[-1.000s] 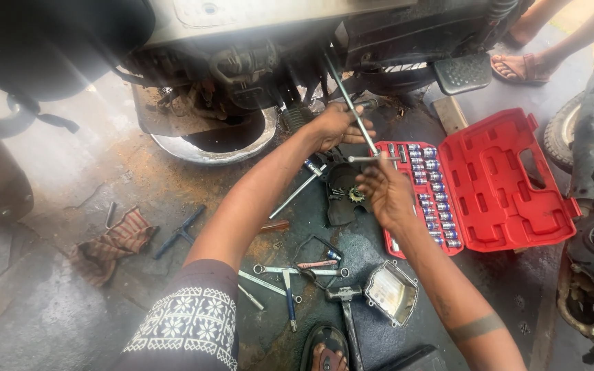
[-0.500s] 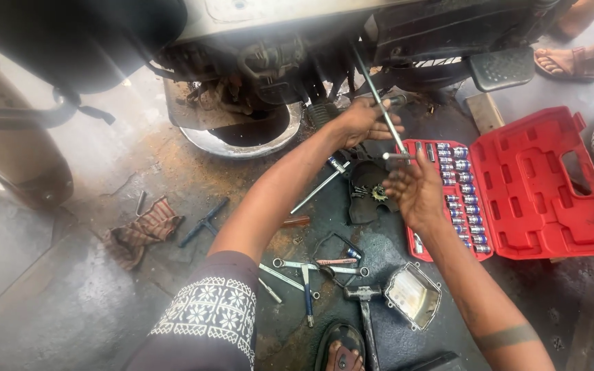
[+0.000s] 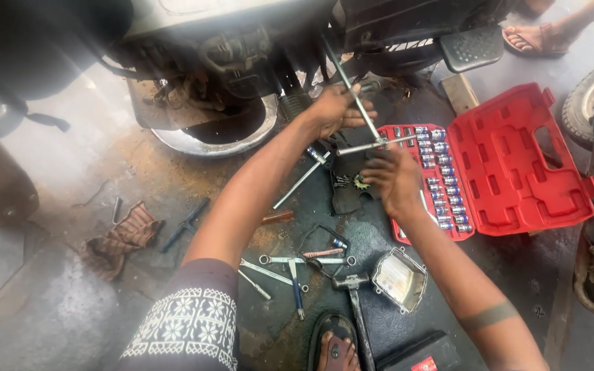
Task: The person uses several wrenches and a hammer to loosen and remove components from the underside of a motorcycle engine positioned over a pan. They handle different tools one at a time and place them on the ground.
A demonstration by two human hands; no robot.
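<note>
— Nearest to me, what lies on the floor?

— Close in, I see a sandalled foot, a hammer just past it, and a clear headlamp lens to its right. A little farther lie spanners and a screwdriver; well off to the left, a striped rag.

— And my hands?

— Farther out, my right hand is closed around the cross handle of a long metal T-bar wrench, just left of the open red socket case. My left hand is wrapped around the wrench's shaft, beyond the right hand and a bit to the left.

— Where does the wrench go?

— It slants up and away into the underside of the scooter at the far edge; I cannot tell what its tip meets. At far right, another person's sandalled foot stands beside the scooter.
</note>
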